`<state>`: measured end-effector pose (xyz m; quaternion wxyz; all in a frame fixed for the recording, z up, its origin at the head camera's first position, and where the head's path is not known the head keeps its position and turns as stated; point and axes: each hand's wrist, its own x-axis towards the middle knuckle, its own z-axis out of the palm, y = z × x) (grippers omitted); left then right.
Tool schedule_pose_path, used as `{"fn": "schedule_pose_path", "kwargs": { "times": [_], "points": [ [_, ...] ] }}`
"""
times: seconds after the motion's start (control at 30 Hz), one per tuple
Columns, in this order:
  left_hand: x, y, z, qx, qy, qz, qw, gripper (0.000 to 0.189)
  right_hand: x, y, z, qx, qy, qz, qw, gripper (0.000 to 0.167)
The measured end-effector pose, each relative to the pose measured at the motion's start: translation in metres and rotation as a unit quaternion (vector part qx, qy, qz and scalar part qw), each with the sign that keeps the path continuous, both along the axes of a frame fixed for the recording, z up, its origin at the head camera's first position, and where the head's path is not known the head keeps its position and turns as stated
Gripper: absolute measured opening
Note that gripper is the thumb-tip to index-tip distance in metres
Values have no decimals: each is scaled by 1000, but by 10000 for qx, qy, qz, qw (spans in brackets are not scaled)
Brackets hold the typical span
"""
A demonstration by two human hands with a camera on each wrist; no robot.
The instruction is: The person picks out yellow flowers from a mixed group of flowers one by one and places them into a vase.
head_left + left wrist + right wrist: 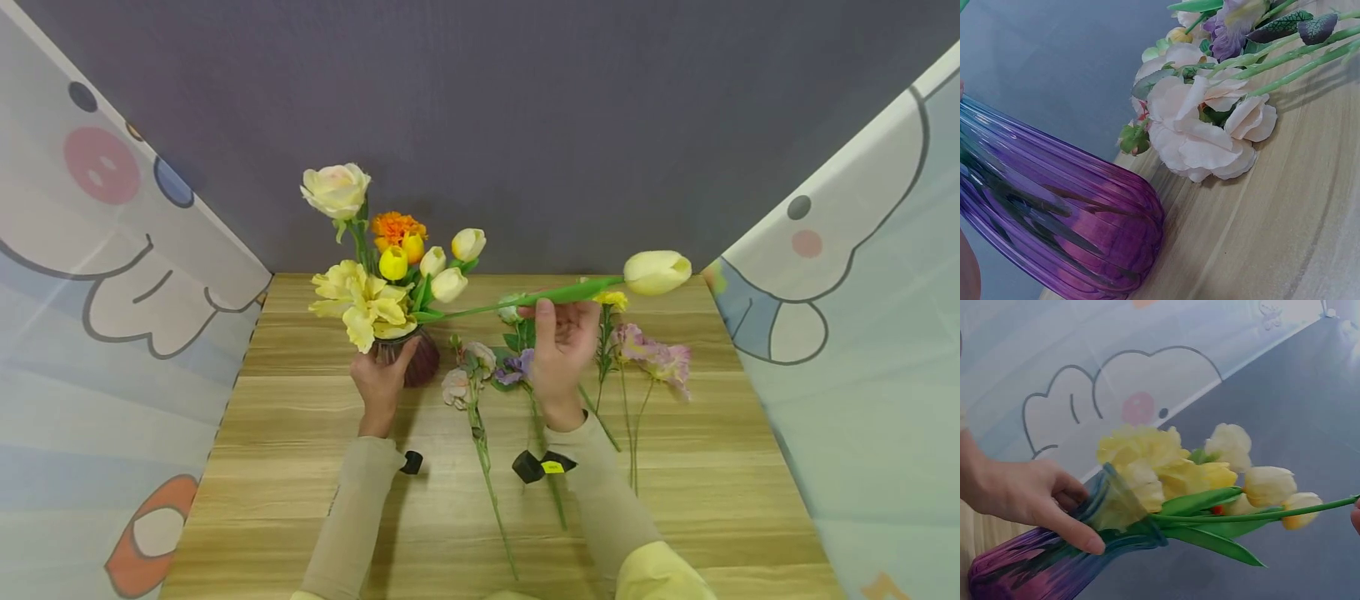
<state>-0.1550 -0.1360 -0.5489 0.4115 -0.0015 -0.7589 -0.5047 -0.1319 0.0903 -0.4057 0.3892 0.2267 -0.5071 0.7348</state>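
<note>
A ribbed glass vase [1085, 206], purple at its base and blue toward the rim, is tilted. My left hand [378, 383] grips it round the neck, thumb across the near side in the right wrist view. A yellow ruffled bloom [360, 300], a cream rose [336, 190], an orange flower [397, 227] and several tulips stick out of its mouth. My right hand [558, 358] pinches a long-stemmed cream tulip [657, 272] between thumb and fingers. Its head points right, while its stem [1254, 515] reaches the vase's mouth, where the lower end is hidden.
On the wooden table [300, 500] lie pale pink roses [1200, 131] nearest the vase, a purple flower [514, 367] and pink-lilac flowers [656, 354] at the right. A dark grey panel [480, 125] stands behind, with printed cartoon panels on both sides.
</note>
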Motion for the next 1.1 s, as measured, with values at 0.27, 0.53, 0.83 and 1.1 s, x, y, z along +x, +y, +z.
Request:
{"fn": "schedule_pose_path", "kwargs": {
  "times": [0.27,0.53,0.83,1.1],
  "points": [
    [2,5,8,-47,171,62,9998,63,3,-20,-3,1525,53,-616,9864,31],
    [14,13,34,-143,201,139,9996,62,-7,-25,7,2130,-73,-1013,9718,17],
    [4,6,14,-35,199,138,9997,62,-6,-25,44,3580,641,-1168,9242,16],
    [-2,-2,-4,-251,216,5,9995,64,-15,-55,15,4786,390,-1116,8700,8]
  ]
}}
